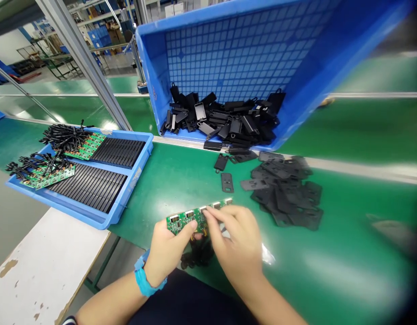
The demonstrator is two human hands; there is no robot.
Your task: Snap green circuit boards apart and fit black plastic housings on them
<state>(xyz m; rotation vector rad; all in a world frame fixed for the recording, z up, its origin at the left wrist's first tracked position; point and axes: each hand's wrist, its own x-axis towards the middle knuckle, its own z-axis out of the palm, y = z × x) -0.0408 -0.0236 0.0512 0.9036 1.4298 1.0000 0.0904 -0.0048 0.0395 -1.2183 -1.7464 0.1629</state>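
A green circuit board strip (174, 222) with a row of small digit displays is held in front of me, above the green bench. My left hand (169, 248) grips its left end, thumb on top, with a blue wristband below. My right hand (237, 239) is slightly blurred, its thumb and index finger pinched at a display near the strip's middle. Whether those fingertips hold a small part or only the board I cannot make out. Black cables (196, 253) hang beneath the strip, partly hidden by my hands.
A blue tray (141, 158) on the left holds black cases and green boards with cables. A large tilted blue bin (229, 49) contains many black plastic housings (225, 119). Flat black plates (283, 189) lie heaped at the right. A metal post (86, 63) rises behind the tray.
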